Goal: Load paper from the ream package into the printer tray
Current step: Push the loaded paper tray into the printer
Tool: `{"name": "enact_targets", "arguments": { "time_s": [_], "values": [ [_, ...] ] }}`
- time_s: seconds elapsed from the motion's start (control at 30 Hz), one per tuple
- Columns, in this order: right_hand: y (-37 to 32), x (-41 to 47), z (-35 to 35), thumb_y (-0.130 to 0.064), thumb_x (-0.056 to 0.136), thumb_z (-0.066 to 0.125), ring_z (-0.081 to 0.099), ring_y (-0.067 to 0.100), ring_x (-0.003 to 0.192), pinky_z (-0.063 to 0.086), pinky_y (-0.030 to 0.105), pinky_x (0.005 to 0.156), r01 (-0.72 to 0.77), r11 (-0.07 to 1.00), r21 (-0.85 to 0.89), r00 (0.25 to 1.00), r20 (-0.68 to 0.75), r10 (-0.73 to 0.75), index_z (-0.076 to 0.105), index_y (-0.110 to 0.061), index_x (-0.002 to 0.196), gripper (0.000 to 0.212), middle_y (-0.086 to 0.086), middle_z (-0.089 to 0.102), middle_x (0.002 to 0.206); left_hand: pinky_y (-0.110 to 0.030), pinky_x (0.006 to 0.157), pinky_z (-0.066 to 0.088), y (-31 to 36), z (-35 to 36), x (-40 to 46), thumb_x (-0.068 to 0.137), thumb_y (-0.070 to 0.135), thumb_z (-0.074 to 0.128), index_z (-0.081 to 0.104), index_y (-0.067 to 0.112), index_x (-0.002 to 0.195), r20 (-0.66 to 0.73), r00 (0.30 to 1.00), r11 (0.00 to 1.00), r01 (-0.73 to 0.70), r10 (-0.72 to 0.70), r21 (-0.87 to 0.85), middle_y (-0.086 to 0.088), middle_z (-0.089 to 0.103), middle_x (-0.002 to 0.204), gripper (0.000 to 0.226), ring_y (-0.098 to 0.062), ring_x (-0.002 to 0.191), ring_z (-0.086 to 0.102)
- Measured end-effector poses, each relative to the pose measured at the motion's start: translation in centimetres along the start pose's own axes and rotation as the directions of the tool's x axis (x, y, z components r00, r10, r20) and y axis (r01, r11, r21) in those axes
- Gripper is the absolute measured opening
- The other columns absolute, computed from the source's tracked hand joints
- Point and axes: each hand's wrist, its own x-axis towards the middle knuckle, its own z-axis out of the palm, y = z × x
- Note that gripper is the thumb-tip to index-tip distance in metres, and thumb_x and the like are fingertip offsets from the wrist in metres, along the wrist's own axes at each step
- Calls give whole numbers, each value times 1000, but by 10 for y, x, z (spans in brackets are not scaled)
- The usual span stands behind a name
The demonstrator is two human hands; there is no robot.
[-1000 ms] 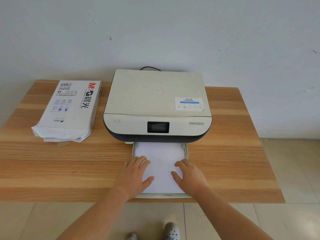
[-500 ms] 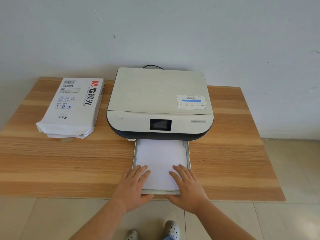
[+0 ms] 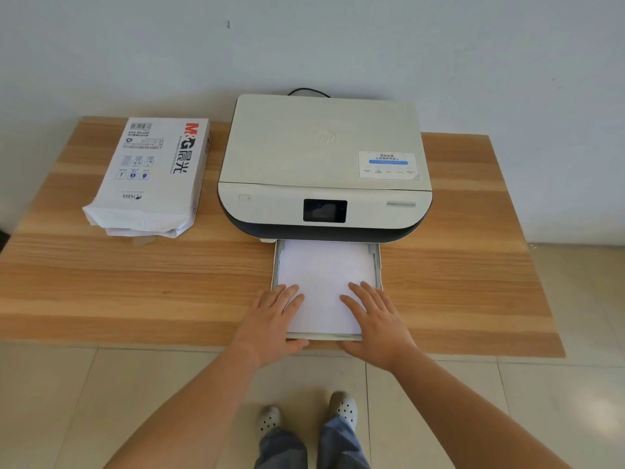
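Observation:
A white printer [image 3: 324, 147] stands at the back of a wooden table [image 3: 135, 282]. Its printer tray [image 3: 378, 262] is pulled out toward me and holds a flat stack of white paper [image 3: 324, 275]. My left hand [image 3: 270, 319] grips the tray's front left corner, fingers spread on the paper and thumb against the front lip. At the front right corner my right hand [image 3: 375, 319] holds the tray the same way. The ream package [image 3: 152, 174], white with red and black print, lies to the left of the printer, its torn end facing me.
A black cable [image 3: 307, 92] runs behind the printer against the pale wall. The table's front edge lies just past the tray's front lip. Below it are a tiled floor and my feet in white clogs [image 3: 343, 409].
Both hands slid back from the middle of the paper to the tray's front corners, and the thumbs dropped over the front lip. The view shifted slightly.

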Motion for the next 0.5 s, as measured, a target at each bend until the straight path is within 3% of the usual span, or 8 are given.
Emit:
{"name": "enact_targets", "arguments": {
  "time_s": [0.5],
  "values": [
    [4, 10, -7, -69, 78, 44, -16, 24, 146, -8, 46, 117, -35, 999, -21, 999, 9, 35, 10, -32, 152, 89, 2, -4, 162, -50, 117, 10, -4, -11, 13, 78, 68, 40, 24, 20, 148, -70, 997, 998, -22, 26, 59, -2, 17, 159, 86, -24, 145, 16]
  ]
}}
